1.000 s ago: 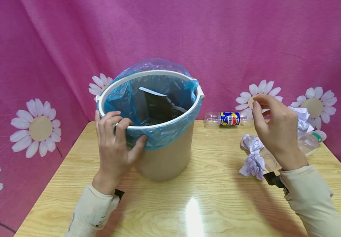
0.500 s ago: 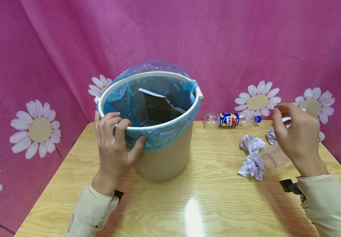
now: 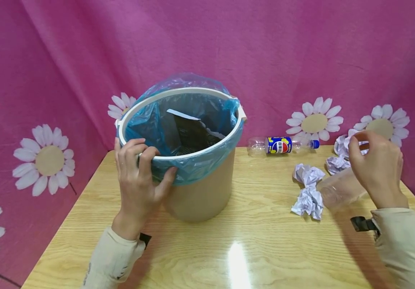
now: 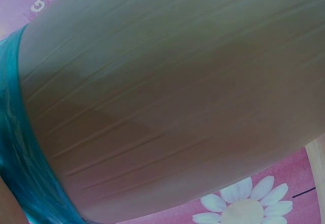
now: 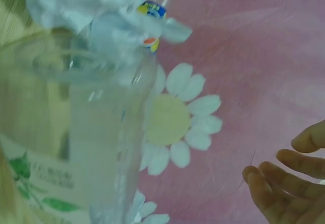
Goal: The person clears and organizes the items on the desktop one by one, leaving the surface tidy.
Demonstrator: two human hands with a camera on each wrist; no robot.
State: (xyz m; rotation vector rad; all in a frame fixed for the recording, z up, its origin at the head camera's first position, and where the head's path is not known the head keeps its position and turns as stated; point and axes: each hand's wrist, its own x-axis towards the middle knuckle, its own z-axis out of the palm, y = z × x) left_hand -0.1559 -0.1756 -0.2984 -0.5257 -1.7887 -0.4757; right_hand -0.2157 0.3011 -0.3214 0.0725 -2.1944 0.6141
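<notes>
A beige bin (image 3: 200,200) with a white rim and a blue bag liner (image 3: 200,168) stands left of the table's middle. My left hand (image 3: 136,180) grips its near left rim, fingers over the edge and thumb on the liner outside. Inside lies a dark, torn-edged piece (image 3: 193,132) with a white strip. My right hand (image 3: 378,164) hovers at the right, loosely curled with nothing in it. Below it lies a clear plastic bottle (image 3: 342,188), partly hidden by the hand; the right wrist view shows this bottle (image 5: 66,132) close up, apart from the fingers (image 5: 284,178).
Crumpled paper balls (image 3: 308,202) lie left of the clear bottle, with more crumpled paper (image 3: 338,164) behind it. A blue-labelled bottle (image 3: 279,145) lies on its side at the table's back edge. A pink flowered cloth (image 3: 265,60) hangs behind the wooden table (image 3: 265,249).
My right hand has moved rightward, away from the bin, uncovering the blue-capped bottle end and some paper while covering more of the clear bottle. My left hand stays on the bin's rim.
</notes>
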